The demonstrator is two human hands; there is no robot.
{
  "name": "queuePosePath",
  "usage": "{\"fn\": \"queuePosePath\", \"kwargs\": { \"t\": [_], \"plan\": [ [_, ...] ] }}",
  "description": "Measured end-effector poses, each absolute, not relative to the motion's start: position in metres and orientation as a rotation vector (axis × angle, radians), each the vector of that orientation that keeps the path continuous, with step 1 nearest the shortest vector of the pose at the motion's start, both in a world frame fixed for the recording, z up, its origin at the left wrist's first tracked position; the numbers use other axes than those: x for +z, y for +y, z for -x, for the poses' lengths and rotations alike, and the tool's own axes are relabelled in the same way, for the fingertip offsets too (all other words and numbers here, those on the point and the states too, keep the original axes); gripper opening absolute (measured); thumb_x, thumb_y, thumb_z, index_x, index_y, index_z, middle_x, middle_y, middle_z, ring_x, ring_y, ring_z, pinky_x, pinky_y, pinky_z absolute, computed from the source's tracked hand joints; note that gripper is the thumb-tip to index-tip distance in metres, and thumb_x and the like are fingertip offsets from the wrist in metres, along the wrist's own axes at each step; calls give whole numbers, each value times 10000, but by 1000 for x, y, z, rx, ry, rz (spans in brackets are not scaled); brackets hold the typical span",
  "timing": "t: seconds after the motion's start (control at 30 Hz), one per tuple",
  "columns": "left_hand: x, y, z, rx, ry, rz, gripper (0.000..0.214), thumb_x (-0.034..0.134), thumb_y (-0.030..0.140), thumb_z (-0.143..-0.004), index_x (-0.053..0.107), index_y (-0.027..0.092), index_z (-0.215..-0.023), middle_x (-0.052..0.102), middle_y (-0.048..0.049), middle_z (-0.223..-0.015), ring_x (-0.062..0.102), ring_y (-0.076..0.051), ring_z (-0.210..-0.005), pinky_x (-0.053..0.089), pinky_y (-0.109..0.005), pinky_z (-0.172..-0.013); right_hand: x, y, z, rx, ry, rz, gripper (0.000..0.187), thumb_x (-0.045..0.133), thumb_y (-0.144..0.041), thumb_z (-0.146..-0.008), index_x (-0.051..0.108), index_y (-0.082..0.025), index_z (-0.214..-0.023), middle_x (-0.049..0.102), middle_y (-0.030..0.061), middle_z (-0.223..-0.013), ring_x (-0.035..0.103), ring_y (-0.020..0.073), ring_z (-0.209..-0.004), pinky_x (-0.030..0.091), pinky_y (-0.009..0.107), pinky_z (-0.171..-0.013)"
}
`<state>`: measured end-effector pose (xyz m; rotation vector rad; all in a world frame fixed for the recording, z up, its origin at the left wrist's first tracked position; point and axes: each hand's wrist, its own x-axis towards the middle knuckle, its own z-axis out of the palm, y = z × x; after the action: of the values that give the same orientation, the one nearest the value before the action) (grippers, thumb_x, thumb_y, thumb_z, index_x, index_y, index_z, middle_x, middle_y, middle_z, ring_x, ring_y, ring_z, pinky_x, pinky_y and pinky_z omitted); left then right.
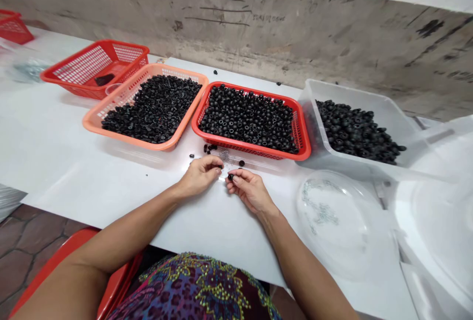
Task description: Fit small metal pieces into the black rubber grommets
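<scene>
My left hand [201,175] and my right hand [249,189] rest close together on the white table [55,138], just in front of a red basket [301,150] full of small black round parts. My right hand's fingers pinch a small black part [230,176]. My left hand's fingers are curled in a pinch over something small that I cannot make out. A few loose black parts [210,148] lie on the table between my hands and the basket.
An orange basket [111,130] of black parts stands left of the red one, and a clear bin [369,167] of black parts to the right. Another red basket [66,79] sits behind at left. A clear round lid [332,211] lies at right. A red chair [66,251] is below.
</scene>
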<state>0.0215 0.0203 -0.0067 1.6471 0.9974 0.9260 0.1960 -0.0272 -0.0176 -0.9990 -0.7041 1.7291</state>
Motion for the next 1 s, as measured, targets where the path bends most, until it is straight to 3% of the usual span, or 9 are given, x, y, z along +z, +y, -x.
{"fn": "queuePosePath", "kwargs": {
  "t": [0.1,0.27,0.47,0.77,1.0],
  "plan": [
    [-7,32,-11,936,1084,-2092,212,457,127,-791,624,165,-916,607,-57,-846,552,-159,-786,461,-309,-738,-18,-27,-196,1726,-717,1008,199,717,-252,-702,655,-155,-864,684,43,-762,613,121,-623,494,259,-562],
    [-19,41,-7,596,1140,-2650,248,421,108,-815,657,150,-878,594,-109,-859,483,-229,-835,414,-386,-769,-17,-27,-196,1717,-730,1023,191,708,-248,-707,653,-153,-863,681,44,-759,608,118,-620,491,256,-561],
    [-19,36,-12,662,1207,-2710,283,424,155,-840,654,171,-1004,550,-127,-995,448,-237,-906,387,-383,-771,-17,-27,-196,1720,-734,1013,181,704,-243,-713,648,-153,-859,677,44,-751,603,111,-617,481,247,-563],
    [-15,33,-25,625,1069,-2791,243,457,248,-848,689,188,-884,504,-133,-1088,412,-264,-970,342,-406,-765,-20,-26,-197,1743,-712,985,215,721,-234,-697,658,-143,-882,686,47,-739,611,112,-602,478,239,-562],
    [-24,35,-34,585,1051,-2801,253,415,212,-872,641,145,-781,542,-109,-979,415,-239,-914,337,-377,-741,-19,-25,-197,1742,-696,977,213,732,-227,-685,662,-142,-867,690,53,-739,612,116,-601,477,239,-557]
  ]
}}
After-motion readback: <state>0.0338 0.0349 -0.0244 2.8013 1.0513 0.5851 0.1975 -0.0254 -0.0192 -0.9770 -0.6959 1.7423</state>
